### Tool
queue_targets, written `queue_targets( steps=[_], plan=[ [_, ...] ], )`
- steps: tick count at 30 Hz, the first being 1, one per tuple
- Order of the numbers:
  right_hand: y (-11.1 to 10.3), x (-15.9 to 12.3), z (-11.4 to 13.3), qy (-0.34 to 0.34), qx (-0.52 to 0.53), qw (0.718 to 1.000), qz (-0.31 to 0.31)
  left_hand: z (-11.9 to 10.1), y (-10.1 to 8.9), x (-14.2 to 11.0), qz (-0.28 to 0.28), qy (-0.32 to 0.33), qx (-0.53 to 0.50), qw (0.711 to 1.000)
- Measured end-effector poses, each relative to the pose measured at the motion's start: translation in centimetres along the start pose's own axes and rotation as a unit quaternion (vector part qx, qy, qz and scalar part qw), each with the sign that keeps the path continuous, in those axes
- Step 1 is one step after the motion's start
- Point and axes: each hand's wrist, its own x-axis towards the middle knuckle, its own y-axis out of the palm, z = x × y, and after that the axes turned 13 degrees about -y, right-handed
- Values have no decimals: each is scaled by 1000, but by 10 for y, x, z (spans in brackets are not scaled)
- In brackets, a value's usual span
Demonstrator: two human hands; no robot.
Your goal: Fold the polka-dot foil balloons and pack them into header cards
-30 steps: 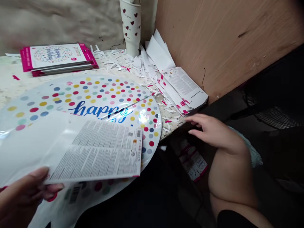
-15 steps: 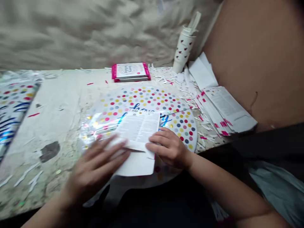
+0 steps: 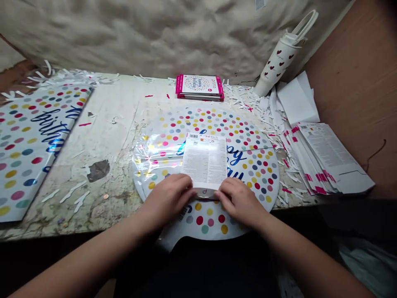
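Observation:
A white printed card packet [image 3: 204, 163] lies flat on top of a round foil balloon [image 3: 260, 178] with coloured dots and blue lettering. My left hand [image 3: 170, 196] pinches the packet's lower left corner. At its lower right corner, my right hand [image 3: 240, 200] grips the edge between thumb and curled fingers. Between the hands, the packet's near edge is bent up in a narrow strip. The balloon's tail hangs over the table's front edge.
On the left lies a stack of dotted foil balloons [image 3: 34, 136]. Pink-edged packets [image 3: 201, 87] are piled at the back. A white tumbler with hearts [image 3: 279, 64] stands back right, near a pile of flat printed card packets [image 3: 328, 153]. Paper scraps [image 3: 74, 192] litter the table [image 3: 108, 111].
The packet's loose near flap is now folded over. My left hand has moved from across the packet to its lower left corner; my right hand has shifted to the lower right. The view has turned left.

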Motion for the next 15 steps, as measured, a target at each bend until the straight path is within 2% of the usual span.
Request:
queue_targets(
  steps=[2, 4, 6, 7, 9, 10, 11, 12, 13, 14, 15],
  plan=[
    [-5, 10, -2, 7, -52, 999, 4, 0, -3, 16, 8, -33, 34, 999],
    [-4, 16, 1, -65, -107, 992, 8, 2, -3, 27, 13, -42, 49, 998],
    [2, 17, 6, -153, -149, 976, 43, 4, -5, 30, 25, -42, 33, 998],
    [6, 17, 8, -177, -170, 967, 63, 5, -7, 27, 16, -45, 17, 999],
    [11, 19, 12, -183, -219, 955, 80, 3, -15, 14, -27, -71, -33, 997],
    [12, 20, 13, -182, -239, 951, 77, 0, -19, 6, -32, -92, -73, 993],
    [10, 22, 13, -186, -253, 947, 67, -3, -23, -4, -4, -118, -125, 985],
    [7, 24, 13, -197, -262, 943, 52, -7, -25, -13, 62, -149, -191, 968],
    [3, 26, 14, -212, -268, 939, 29, -11, -26, -20, 152, -183, -272, 932],
    [-1, 28, 14, -229, -273, 934, 3, -14, -24, -25, 237, -212, -364, 875],
    [-4, 29, 15, -249, -274, 929, -24, -17, -20, -28, 291, -236, -456, 808]
  ],
)
